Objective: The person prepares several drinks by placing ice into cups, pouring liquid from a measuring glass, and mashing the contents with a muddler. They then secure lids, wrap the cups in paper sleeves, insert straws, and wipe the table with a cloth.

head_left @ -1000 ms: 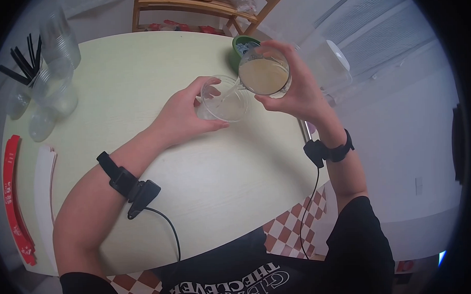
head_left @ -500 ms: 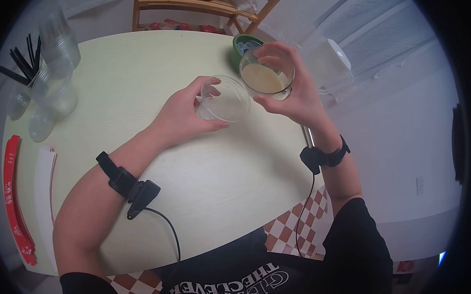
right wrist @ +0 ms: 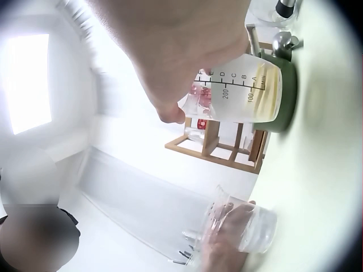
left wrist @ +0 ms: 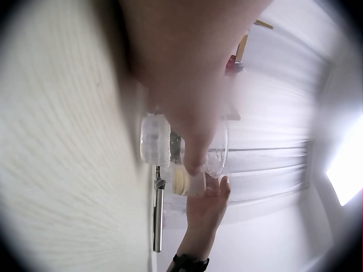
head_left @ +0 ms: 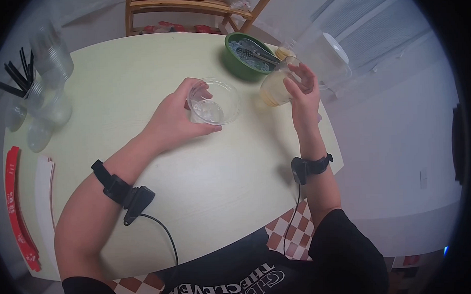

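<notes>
My left hand (head_left: 175,115) grips a clear plastic cup (head_left: 228,103) near the table's middle, fingers round its far side and thumb on the near side. Whitish, translucent contents lie in the bottom of this cup. To its right, my right hand (head_left: 306,90) holds a clear measuring cup (head_left: 275,89) just above the table. The right wrist view shows black scale marks on the measuring cup (right wrist: 244,93) and a pale yellow liquid low in it. A gap separates the two cups in the head view.
Behind the measuring cup stands a green bowl (head_left: 235,69) of ice-like pieces with a slotted metal utensil (head_left: 258,54) in it. Stacked clear cups (head_left: 53,55) and black straws (head_left: 18,77) are at far left. Red strips (head_left: 15,206) and white strips (head_left: 44,195) lie along the left edge.
A thin stream ran from the tilted measuring cup into the plastic cup, then ended. The right hand has since moved right and down, bringing the measuring cup nearer upright. The left hand keeps its grip.
</notes>
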